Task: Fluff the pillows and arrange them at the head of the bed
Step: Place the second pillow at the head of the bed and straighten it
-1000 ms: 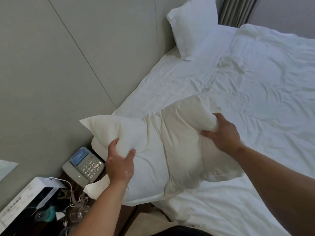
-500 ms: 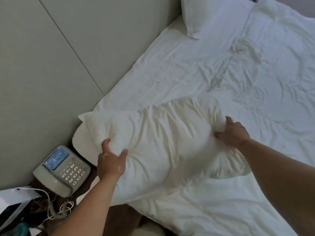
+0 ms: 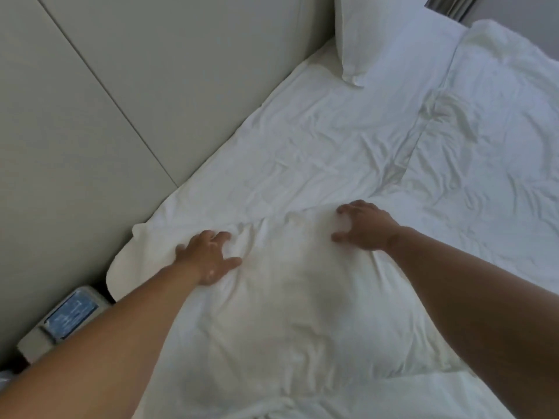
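A white pillow (image 3: pixel 287 297) lies flat on the near corner of the bed, its far-left corner close to the headboard panel. My left hand (image 3: pixel 208 255) rests on its far left part with fingers spread. My right hand (image 3: pixel 363 226) presses on its far edge, fingers apart and curled onto the fabric. Neither hand grips the pillow. A second white pillow (image 3: pixel 372 34) leans against the headboard at the far end of the bed.
A grey padded headboard wall (image 3: pixel 136 86) runs along the left. A wrinkled white sheet (image 3: pixel 317 146) and a duvet (image 3: pixel 499 140) cover the bed. A desk phone (image 3: pixel 60 322) sits on the nightstand at lower left, partly hidden by my left forearm.
The pillow has gone from held up to lying flat on the bed near the headboard. Both hands let go of its edges and now lie spread on top.
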`<state>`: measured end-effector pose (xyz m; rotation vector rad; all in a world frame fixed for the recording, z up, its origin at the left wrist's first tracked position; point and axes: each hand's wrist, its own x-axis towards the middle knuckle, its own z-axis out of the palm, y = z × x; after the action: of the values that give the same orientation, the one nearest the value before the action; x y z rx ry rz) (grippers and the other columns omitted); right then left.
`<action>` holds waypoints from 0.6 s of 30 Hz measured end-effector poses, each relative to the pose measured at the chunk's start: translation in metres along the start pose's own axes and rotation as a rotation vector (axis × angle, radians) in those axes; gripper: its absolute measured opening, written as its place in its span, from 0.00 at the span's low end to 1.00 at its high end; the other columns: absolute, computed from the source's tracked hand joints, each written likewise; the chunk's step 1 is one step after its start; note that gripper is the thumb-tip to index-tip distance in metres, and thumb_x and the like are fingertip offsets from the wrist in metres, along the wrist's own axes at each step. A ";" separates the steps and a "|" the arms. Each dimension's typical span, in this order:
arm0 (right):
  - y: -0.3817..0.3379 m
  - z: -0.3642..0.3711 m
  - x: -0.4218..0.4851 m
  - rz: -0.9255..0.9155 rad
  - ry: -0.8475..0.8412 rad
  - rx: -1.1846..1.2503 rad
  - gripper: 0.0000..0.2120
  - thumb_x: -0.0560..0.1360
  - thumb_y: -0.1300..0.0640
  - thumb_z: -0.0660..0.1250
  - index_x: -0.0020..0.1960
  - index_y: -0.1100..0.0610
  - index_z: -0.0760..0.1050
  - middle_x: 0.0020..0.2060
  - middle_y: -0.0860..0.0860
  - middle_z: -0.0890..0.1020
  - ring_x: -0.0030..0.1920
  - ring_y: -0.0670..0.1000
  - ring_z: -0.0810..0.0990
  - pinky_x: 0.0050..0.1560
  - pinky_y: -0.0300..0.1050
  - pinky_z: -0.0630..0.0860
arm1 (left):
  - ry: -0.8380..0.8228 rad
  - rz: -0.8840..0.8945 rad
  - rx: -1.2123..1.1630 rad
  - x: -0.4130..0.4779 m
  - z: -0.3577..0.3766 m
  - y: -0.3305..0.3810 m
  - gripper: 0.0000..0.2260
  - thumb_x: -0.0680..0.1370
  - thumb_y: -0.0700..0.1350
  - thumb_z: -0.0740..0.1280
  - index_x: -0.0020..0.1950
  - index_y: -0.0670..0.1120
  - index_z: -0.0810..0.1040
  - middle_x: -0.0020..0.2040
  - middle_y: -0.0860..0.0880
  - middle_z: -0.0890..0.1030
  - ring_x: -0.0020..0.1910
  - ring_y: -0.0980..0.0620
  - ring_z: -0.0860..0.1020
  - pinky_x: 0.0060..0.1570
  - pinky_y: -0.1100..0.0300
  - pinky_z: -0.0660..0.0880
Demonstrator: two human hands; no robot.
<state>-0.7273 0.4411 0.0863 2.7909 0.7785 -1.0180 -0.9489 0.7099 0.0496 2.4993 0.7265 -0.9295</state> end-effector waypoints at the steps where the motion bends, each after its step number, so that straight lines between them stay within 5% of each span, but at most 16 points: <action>1: -0.004 -0.001 0.013 -0.018 -0.020 -0.024 0.43 0.67 0.30 0.70 0.77 0.46 0.64 0.76 0.51 0.67 0.76 0.56 0.64 0.73 0.61 0.63 | -0.036 0.023 0.016 0.017 -0.007 -0.002 0.39 0.71 0.72 0.60 0.78 0.58 0.57 0.79 0.49 0.60 0.77 0.45 0.60 0.72 0.40 0.60; 7: -0.020 -0.003 0.070 -0.058 -0.224 -0.173 0.63 0.51 0.24 0.75 0.80 0.41 0.56 0.78 0.46 0.64 0.79 0.55 0.60 0.75 0.69 0.51 | -0.259 -0.017 -0.006 0.079 -0.028 -0.039 0.62 0.48 0.82 0.66 0.78 0.58 0.58 0.78 0.52 0.65 0.74 0.46 0.67 0.72 0.44 0.63; 10: -0.018 0.003 0.090 -0.040 -0.325 -0.183 0.67 0.43 0.20 0.73 0.78 0.40 0.59 0.74 0.45 0.72 0.74 0.54 0.69 0.74 0.63 0.61 | -0.288 0.012 -0.030 0.097 -0.023 -0.056 0.62 0.46 0.82 0.67 0.77 0.59 0.61 0.75 0.52 0.69 0.71 0.47 0.70 0.70 0.48 0.68; 15: -0.036 0.015 0.097 -0.079 -0.324 -0.209 0.62 0.40 0.22 0.75 0.72 0.44 0.71 0.67 0.46 0.79 0.68 0.54 0.75 0.68 0.55 0.72 | -0.273 0.036 -0.036 0.097 -0.012 -0.058 0.63 0.49 0.82 0.67 0.78 0.52 0.61 0.76 0.50 0.69 0.73 0.47 0.70 0.69 0.52 0.67; 18: -0.041 0.022 0.084 -0.113 -0.309 -0.177 0.45 0.42 0.26 0.77 0.55 0.44 0.82 0.50 0.45 0.85 0.55 0.53 0.82 0.57 0.49 0.78 | -0.248 0.043 -0.041 0.078 0.001 -0.058 0.62 0.48 0.82 0.66 0.75 0.49 0.68 0.72 0.49 0.73 0.68 0.46 0.74 0.64 0.54 0.71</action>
<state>-0.7056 0.5080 0.0215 2.3883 0.9380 -1.2890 -0.9326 0.7814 -0.0141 2.2995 0.6032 -1.1697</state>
